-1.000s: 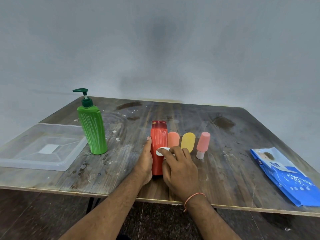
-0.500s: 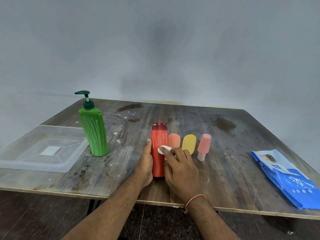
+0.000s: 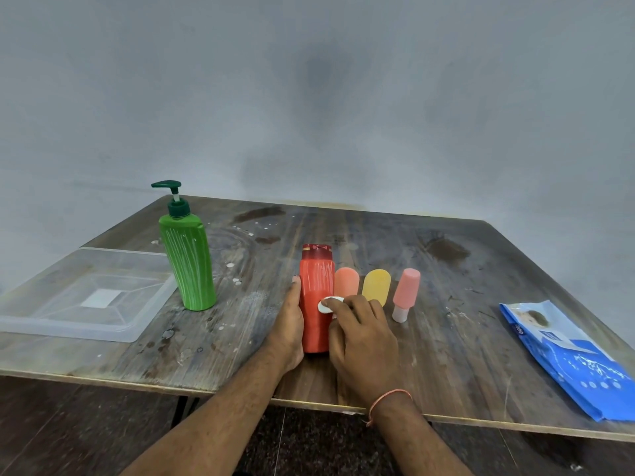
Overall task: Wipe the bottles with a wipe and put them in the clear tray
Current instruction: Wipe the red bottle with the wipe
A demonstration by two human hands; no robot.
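Observation:
A red bottle [image 3: 315, 286] stands upright near the table's front edge. My left hand [image 3: 288, 324] holds its left side, thumb pointing up along it, with the fingers hidden behind. My right hand [image 3: 360, 338] pinches a small white wipe [image 3: 324, 305] and presses it against the bottle's front. A green pump bottle [image 3: 188, 266] streaked with white stands to the left. To the right of the red bottle stand an orange bottle [image 3: 346, 281], a yellow bottle [image 3: 376, 285] and a pink bottle [image 3: 405, 293]. The clear tray [image 3: 41, 324] lies at the far left with nothing in it.
A blue pack of wipes [image 3: 567, 359] lies at the table's right front corner. The wooden table [image 3: 464, 286] has white spots and dark stains. A grey wall rises right behind it.
My right hand has shifted the wipe slightly across the red bottle's front. My left hand stays on the bottle, and the other bottles have not moved.

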